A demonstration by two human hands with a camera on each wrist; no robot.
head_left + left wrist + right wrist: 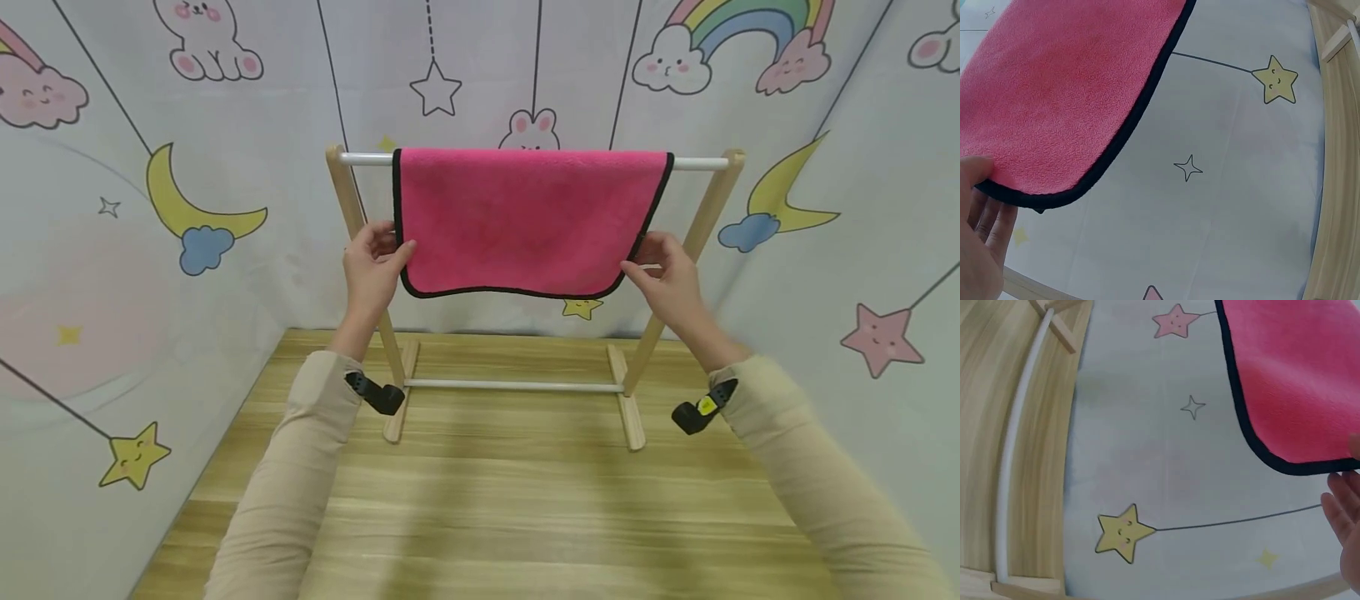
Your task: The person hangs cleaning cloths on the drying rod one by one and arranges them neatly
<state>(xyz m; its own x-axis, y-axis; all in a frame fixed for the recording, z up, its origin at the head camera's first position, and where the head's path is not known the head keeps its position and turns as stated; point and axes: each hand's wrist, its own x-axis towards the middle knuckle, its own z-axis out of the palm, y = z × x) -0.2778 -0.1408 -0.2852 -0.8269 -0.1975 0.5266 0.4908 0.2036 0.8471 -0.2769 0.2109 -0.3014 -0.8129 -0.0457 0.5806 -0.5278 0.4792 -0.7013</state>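
A pink plush towel (525, 221) with a black bound edge hangs over the white top bar (367, 159) of a wooden rack. At its left side edge, my left hand (372, 271) pinches the cloth, thumb on the front and fingers behind. My right hand (672, 279) holds the opposite side edge the same way, slightly above the rounded lower corner. The left wrist view shows the left thumb (977, 170) pressed on the pile. Only part of the right hand (1349, 519) enters the right wrist view, its fingers under the dark trim.
Two slanted wooden legs (703, 212) carry the rack, joined low down by a thin white rod (517, 386). It stands on a wood-grain surface (510, 492). White cloth (247, 125) printed with stars, moons and clouds encloses the back and both sides.
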